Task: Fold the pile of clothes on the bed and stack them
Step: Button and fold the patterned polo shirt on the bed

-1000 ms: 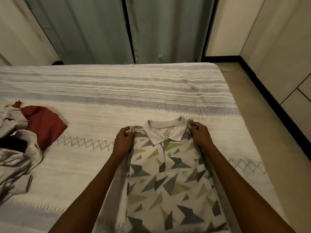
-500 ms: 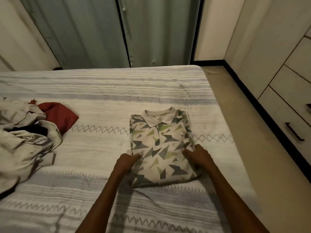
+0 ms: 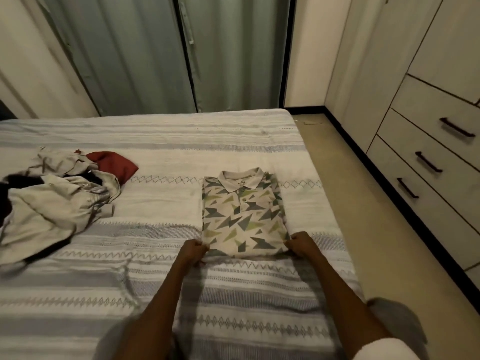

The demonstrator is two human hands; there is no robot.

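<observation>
Head view: left hand (image 3: 193, 253) and right hand (image 3: 301, 246) pinching near corners of folded grey polo shirt with green-and-grey triangle print (image 3: 242, 216) on striped bedspread (image 3: 78, 281). Best kept level, edges square (likely lift-and-stack). Farther left, unfolded heap of beige and red clothes (image 3: 59, 193).

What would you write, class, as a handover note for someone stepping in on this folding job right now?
Left hand: pinches the near left corner of the polo.
Right hand: pinches the near right corner.
Polo: folded into a neat rectangle, collar up and facing away, flat on the bed, right of middle.
Pile: unfolded clothes on the bed's left side, a red garment at its far edge.
Done: one polo folded.
Left: release or place the polo as the stack's base, then fold each item from the pile and stack it on top.
</observation>
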